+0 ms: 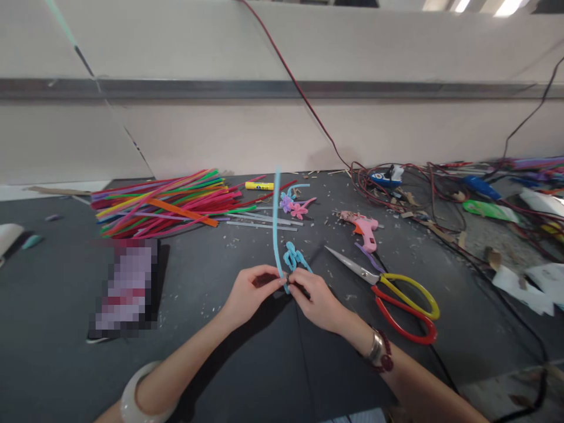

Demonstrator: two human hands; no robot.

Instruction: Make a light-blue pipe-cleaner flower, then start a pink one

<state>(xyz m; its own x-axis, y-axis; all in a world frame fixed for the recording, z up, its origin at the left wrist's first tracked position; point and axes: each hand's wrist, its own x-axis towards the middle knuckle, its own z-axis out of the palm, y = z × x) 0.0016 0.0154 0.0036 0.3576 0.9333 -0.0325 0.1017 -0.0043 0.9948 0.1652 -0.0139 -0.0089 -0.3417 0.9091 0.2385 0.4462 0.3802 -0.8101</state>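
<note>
Light-blue pipe cleaner [276, 226] stands near-upright over the dark table [247, 364], lower end pinched between left hand [255, 292] fingertips and right hand [315, 296] fingertips, both grips narrow, hands meeting. Blue looped piece [292, 256] just beyond the fingers; scissors [374, 278], blades part-open or shut, can't tell, lie right of the hands, pink glue gun [362, 227] beyond them, multicolored pipe cleaner bundle [171, 202] far left.

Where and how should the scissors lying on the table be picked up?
Best by the yellow handle loop and red handle loop, the right hand probably coming from the near right: the loops lie spread on that side, while the blades point away, far left.
</note>
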